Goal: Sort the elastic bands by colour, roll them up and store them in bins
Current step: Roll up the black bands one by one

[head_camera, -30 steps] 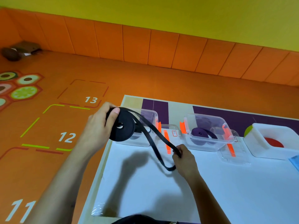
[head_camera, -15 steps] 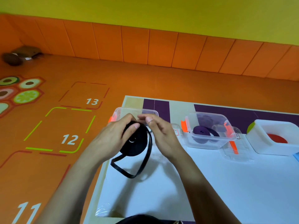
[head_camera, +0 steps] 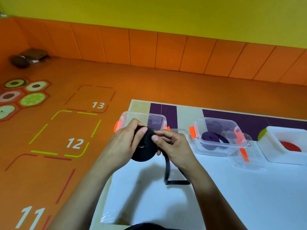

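A thick roll of black elastic band (head_camera: 144,151) is held above the table's left end. My left hand (head_camera: 123,143) grips the roll from the left, thumb on its top edge. My right hand (head_camera: 172,146) pinches the band at the roll's right side. The band's loose tail (head_camera: 168,173) hangs down from my right hand in a short loop that lies on the white sheet. Behind the roll stands a clear bin with orange clips (head_camera: 159,118). A second clear bin (head_camera: 217,138) to the right holds purple rolled bands (head_camera: 213,138).
A white bin (head_camera: 272,146) with a red roll (head_camera: 290,145) inside stands at the far right. Clear lids (head_camera: 247,160) lie beside the bins. The table (head_camera: 232,196) has a white sheet and its left edge meets an orange floor with numbered squares.
The loose tail has shifted from hanging left below the roll to hanging right under my right hand. Both hands have stayed close together on the roll.
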The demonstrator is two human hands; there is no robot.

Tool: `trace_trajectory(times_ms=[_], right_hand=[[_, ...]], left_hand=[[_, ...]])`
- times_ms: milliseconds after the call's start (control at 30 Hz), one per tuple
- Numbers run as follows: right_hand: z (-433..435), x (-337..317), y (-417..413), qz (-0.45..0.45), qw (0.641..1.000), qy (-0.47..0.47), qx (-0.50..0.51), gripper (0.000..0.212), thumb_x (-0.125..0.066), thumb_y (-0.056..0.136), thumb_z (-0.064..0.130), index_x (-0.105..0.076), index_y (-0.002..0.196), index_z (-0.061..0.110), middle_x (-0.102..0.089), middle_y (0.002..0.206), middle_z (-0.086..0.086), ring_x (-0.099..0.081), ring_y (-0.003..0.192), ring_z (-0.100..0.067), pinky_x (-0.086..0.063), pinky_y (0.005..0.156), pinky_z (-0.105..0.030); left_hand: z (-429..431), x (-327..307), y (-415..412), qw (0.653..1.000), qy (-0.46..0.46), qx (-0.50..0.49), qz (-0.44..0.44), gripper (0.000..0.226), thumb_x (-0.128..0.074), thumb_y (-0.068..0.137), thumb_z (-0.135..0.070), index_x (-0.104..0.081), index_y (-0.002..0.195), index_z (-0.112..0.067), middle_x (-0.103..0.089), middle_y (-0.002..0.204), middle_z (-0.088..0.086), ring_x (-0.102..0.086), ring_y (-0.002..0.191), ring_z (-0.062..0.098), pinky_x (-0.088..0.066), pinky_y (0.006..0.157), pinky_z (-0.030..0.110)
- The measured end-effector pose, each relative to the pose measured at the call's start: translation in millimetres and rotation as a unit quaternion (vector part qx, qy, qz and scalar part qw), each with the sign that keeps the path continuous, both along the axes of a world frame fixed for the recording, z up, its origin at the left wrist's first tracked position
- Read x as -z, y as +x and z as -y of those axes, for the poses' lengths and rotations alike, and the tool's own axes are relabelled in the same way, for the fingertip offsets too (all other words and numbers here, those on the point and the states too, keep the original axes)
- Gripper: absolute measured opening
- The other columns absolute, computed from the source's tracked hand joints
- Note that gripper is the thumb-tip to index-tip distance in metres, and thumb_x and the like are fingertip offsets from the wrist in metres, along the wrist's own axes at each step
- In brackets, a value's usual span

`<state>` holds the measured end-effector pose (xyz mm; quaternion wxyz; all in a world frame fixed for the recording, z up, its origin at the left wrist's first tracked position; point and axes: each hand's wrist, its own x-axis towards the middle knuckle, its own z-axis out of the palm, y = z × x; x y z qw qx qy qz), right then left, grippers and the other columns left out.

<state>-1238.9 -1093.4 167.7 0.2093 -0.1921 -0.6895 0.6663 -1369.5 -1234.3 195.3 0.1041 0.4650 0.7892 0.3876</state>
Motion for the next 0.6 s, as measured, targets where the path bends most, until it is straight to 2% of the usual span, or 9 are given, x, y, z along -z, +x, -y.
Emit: trace_trajectory(times_ms=[133, 200, 300, 433, 600], right_hand=[[-3.1, 3.1, 6.0, -0.004, 0.999, 0.035, 0.027, 0.012, -0.069, 0.097, 0.014, -0.077, 0.106, 0.012, -0.073, 0.077, -0.002, -0.060, 0.062, -0.015, -0.053, 0.067, -0.026], [-5.3, 2.4, 8.3, -0.010, 0.997, 0.071, 0.035, 0.013, -0.070, 0.097, 0.014, -0.078, 0.106, 0.015, -0.070, 0.076, -0.007, -0.058, 0.064, -0.013, -0.052, 0.066, -0.025], [-8.0, -2.4, 11.3, -0.016, 0.996, 0.086, 0.022, 0.014, -0.072, 0.095, 0.012, -0.079, 0.107, 0.014, -0.074, 0.081, 0.004, -0.064, 0.071, -0.005, -0.051, 0.069, -0.019], [-8.1, -9.0, 14.1, -0.022, 0.998, 0.060, 0.014, 0.010, -0.074, 0.092, 0.012, -0.079, 0.100, 0.015, -0.074, 0.080, 0.009, -0.064, 0.070, -0.003, -0.049, 0.069, -0.019], [-4.6, -4.4, 12.8, -0.017, 0.998, 0.041, 0.039, 0.008, -0.071, 0.094, 0.016, -0.078, 0.097, 0.020, -0.067, 0.069, 0.010, -0.055, 0.060, -0.012, -0.047, 0.062, -0.022]], left_hand=[[-2.9, 2.1, 3.7, 0.999, -0.013, 0.027, 0.029, 0.018, -0.036, 0.106, -0.044, -0.047, 0.101, -0.031, -0.055, 0.069, -0.009, -0.054, 0.066, 0.005, -0.032, 0.054, 0.021], [-2.6, 0.2, -0.2, 0.997, -0.026, 0.048, 0.051, 0.019, -0.040, 0.105, -0.047, -0.049, 0.101, -0.032, -0.060, 0.075, -0.009, -0.056, 0.070, 0.008, -0.039, 0.058, 0.028], [0.6, -5.8, -9.5, 0.992, -0.042, 0.096, 0.071, 0.011, -0.055, 0.102, -0.044, -0.059, 0.101, -0.034, -0.067, 0.082, -0.011, -0.061, 0.078, 0.010, -0.046, 0.066, 0.032], [2.7, -10.3, -13.3, 0.978, 0.023, 0.154, 0.137, 0.012, -0.059, 0.103, -0.034, -0.064, 0.106, -0.024, -0.066, 0.090, -0.002, -0.062, 0.085, 0.016, -0.045, 0.072, 0.030], [-2.6, -0.3, -9.3, 0.969, 0.110, 0.117, 0.190, 0.018, -0.056, 0.099, -0.036, -0.062, 0.104, -0.020, -0.064, 0.093, -0.001, -0.060, 0.086, 0.014, -0.045, 0.073, 0.028]])
